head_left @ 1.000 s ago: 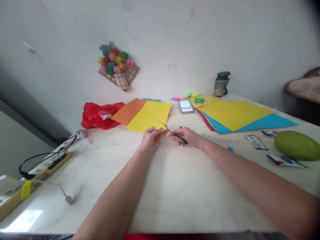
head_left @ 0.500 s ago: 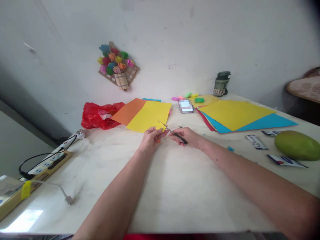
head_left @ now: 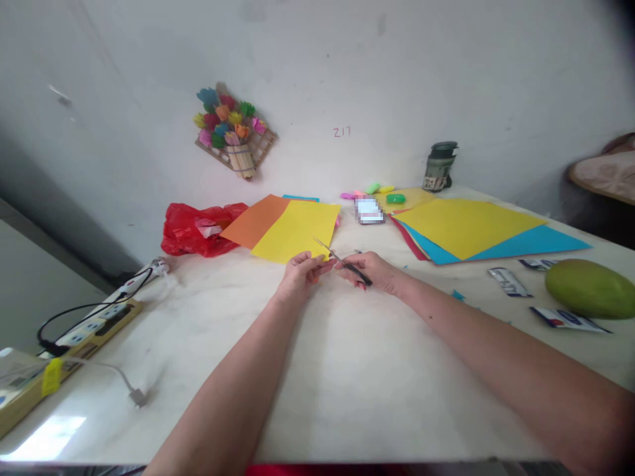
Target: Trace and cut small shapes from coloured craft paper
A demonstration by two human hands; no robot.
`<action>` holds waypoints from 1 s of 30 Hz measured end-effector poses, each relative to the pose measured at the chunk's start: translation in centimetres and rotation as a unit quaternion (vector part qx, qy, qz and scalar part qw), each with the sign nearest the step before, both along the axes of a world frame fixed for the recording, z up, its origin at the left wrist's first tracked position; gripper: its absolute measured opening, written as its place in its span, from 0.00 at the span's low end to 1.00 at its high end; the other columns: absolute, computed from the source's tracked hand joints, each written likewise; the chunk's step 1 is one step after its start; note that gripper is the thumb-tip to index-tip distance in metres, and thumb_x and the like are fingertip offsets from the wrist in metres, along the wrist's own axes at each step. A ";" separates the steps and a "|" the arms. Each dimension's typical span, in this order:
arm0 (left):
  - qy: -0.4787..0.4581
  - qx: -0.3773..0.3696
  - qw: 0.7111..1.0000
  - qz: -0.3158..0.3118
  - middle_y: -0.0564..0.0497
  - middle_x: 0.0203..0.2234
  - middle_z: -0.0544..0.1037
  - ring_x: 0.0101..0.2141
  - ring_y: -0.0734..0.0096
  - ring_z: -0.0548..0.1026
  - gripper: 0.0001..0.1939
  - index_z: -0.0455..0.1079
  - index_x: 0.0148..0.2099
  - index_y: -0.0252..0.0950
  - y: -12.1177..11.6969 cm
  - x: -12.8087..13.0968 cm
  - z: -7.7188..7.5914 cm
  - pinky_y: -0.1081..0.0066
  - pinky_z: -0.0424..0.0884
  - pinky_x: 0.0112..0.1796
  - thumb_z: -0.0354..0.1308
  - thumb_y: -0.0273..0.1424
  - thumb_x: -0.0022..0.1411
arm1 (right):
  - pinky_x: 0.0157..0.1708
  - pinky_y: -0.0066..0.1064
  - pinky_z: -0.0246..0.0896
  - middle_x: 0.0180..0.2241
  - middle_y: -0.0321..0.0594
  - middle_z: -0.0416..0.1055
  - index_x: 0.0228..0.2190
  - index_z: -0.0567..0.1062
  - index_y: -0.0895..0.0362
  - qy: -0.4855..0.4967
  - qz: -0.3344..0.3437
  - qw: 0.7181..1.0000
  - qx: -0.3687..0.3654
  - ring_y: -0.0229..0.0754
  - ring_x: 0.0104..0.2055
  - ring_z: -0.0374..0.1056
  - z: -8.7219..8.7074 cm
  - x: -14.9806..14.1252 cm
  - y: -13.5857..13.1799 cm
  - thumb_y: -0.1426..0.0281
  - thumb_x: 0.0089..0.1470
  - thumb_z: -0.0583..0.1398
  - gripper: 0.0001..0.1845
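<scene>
Since the earlier frames, the small yellow paper piece (head_left: 326,258) is showing less above the left hand (head_left: 300,274), while the slim metal scissors with black handles (head_left: 344,262) are shifting only slightly and both forearms are staying almost in place. The left hand is pinching the piece between thumb and fingers, which are covering most of it. The right hand (head_left: 373,272) is closing around the scissors' handles, and the blades are pointing up and leftward, just beside the left fingertips. Both hands are working above the middle of the pale, marbled table (head_left: 317,390).

Beyond them, a flat yellow paper sheet (head_left: 300,228) is overlapping an orange paper sheet (head_left: 255,221), with a crumpled red plastic bag (head_left: 188,231) lying at their left. A phone with a blurred screen (head_left: 370,210) is resting farther back. On the right, a large yellow sheet (head_left: 466,225) is covering part of a blue sheet (head_left: 540,244), near a smooth green oval fruit (head_left: 588,289).
</scene>
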State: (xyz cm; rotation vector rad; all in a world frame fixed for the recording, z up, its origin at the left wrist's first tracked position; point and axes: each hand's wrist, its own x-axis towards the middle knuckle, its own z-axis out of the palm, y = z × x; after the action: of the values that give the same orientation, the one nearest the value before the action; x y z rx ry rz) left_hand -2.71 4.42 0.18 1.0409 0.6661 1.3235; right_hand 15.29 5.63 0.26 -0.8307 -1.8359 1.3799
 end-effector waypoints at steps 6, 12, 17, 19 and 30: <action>0.010 -0.005 1.000 -0.002 0.46 0.29 0.76 0.36 0.62 0.75 0.11 0.61 0.22 0.32 -0.1 0.0 0.1 0.73 0.68 0.35 0.62 0.28 0.45 | 0.14 0.23 0.50 0.16 0.31 0.57 0.33 0.72 0.63 0.000 0.002 1.000 0.002 0.30 0.17 0.56 -0.1 0.1 0.1 0.62 0.40 0.59 0.19; 0.009 -0.014 1.000 -0.012 0.46 0.28 0.76 0.37 0.62 0.74 0.13 0.59 0.21 0.32 -0.3 0.0 0.3 0.73 0.68 0.36 0.62 0.28 0.45 | 0.14 0.23 0.50 0.15 0.31 0.59 0.33 0.72 0.63 -0.024 -0.004 1.000 0.003 0.29 0.15 0.55 0.0 0.2 0.1 0.60 0.41 0.59 0.20; 0.005 -0.020 1.000 -0.019 0.47 0.29 0.76 0.37 0.62 0.74 0.12 0.60 0.21 0.32 -0.4 0.0 0.4 0.73 0.68 0.36 0.62 0.28 0.44 | 0.13 0.23 0.50 0.15 0.31 0.59 0.33 0.72 0.63 -0.034 -0.004 0.999 0.005 0.29 0.15 0.54 0.0 0.2 0.2 0.60 0.41 0.59 0.20; 0.009 -0.022 1.000 -0.018 0.47 0.30 0.75 0.36 0.62 0.75 0.11 0.61 0.22 0.32 -0.4 0.1 0.4 0.72 0.68 0.36 0.63 0.29 0.44 | 0.13 0.23 0.50 0.15 0.31 0.59 0.34 0.71 0.64 -0.042 -0.009 0.999 0.006 0.29 0.15 0.54 0.0 0.2 0.1 0.60 0.42 0.59 0.21; 0.036 -0.017 0.999 -0.014 0.46 0.31 0.76 0.36 0.63 0.74 0.09 0.67 0.27 0.32 -0.1 -0.1 0.2 0.68 0.68 0.35 0.62 0.30 0.43 | 0.13 0.22 0.50 0.14 0.29 0.60 0.37 0.69 0.62 -0.044 -0.013 0.999 -0.008 0.29 0.14 0.54 0.6 0.3 -0.3 0.60 0.40 0.60 0.23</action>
State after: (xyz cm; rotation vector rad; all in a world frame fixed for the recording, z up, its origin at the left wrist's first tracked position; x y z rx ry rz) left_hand -2.78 4.31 0.36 1.0717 0.7230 1.2516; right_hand 15.61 5.36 0.89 -0.9350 -1.8758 1.3637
